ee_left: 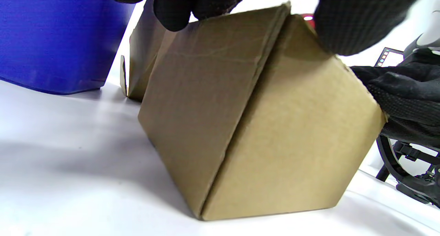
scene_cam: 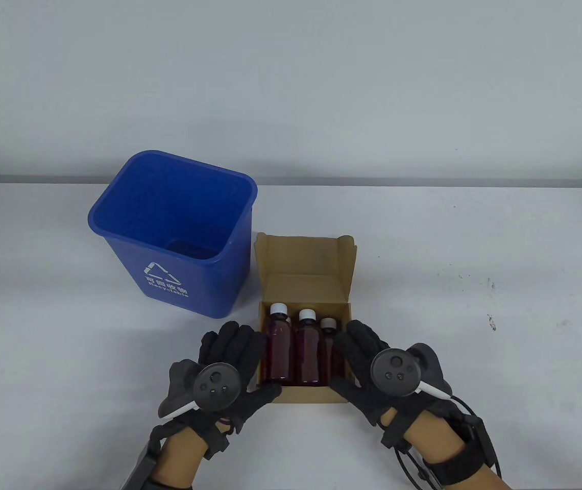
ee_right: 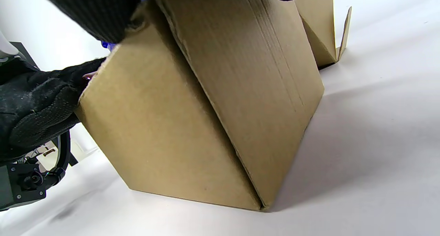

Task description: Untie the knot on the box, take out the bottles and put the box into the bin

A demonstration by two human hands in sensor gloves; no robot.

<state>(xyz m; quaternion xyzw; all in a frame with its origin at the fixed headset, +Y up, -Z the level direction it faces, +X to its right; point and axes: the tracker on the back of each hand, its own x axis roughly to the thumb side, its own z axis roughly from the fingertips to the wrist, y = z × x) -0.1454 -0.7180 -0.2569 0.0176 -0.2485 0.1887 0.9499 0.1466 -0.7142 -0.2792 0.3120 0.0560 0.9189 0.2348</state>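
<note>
The only readable marking stands on the blue recycling bin, on the wall that faces the person in the table view: a white recycling sign made of three arrows chasing each other in a triangle. Under it runs a line of white Chinese characters, reading 可回收物 as far as the small print allows, and below that a smaller line in Latin letters that looks like "Recyclable". In the left wrist view a small dark screen with coloured dots shows at the right edge, too small to read.
</note>
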